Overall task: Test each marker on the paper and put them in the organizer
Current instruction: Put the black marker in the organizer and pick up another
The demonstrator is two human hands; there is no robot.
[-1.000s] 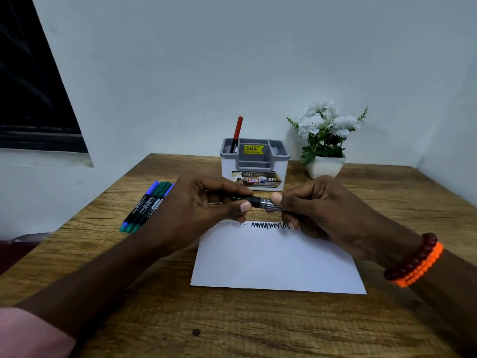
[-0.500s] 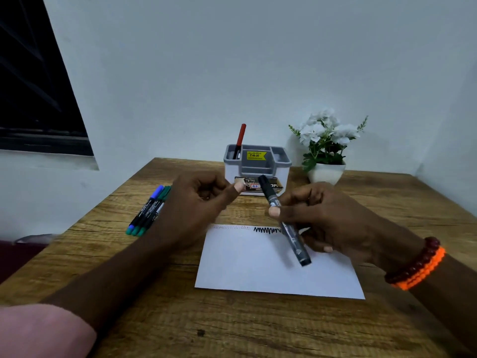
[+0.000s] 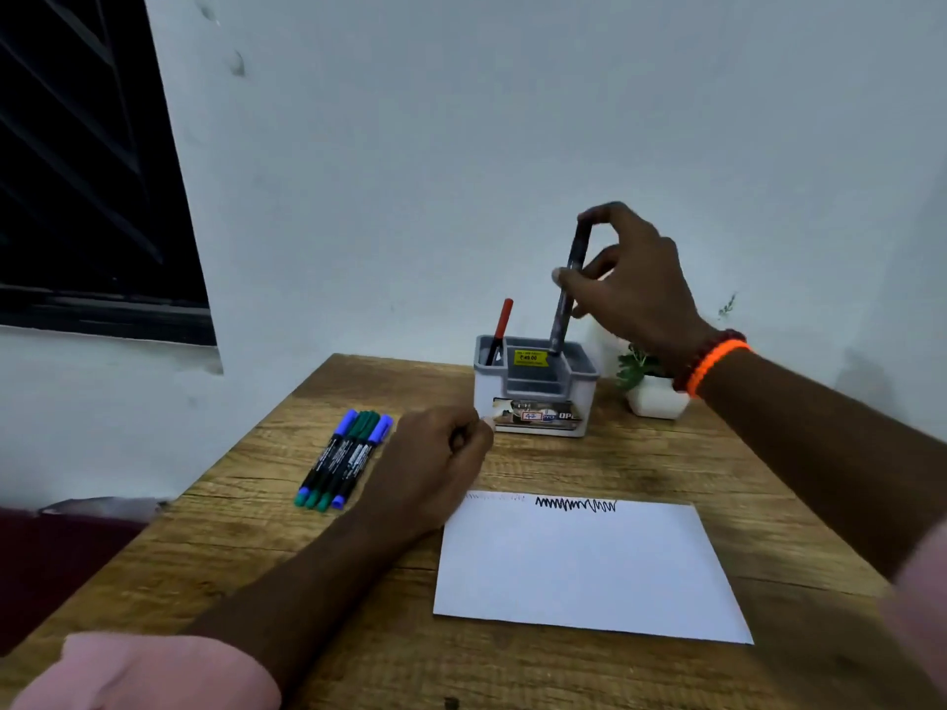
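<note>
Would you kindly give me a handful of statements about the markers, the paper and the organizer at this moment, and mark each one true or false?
1. The right hand holds a black marker nearly upright over the organizer. True.
2. The organizer holds no marker yet. False: a red-capped marker stands in its left rear compartment.
3. Four markers lie side by side on the table, left of the paper. True.
4. The paper is unmarked. False: a black scribble runs along its far edge.
5. The left hand grips a marker. False: it rests curled by the paper with no marker visible in it.
</note>
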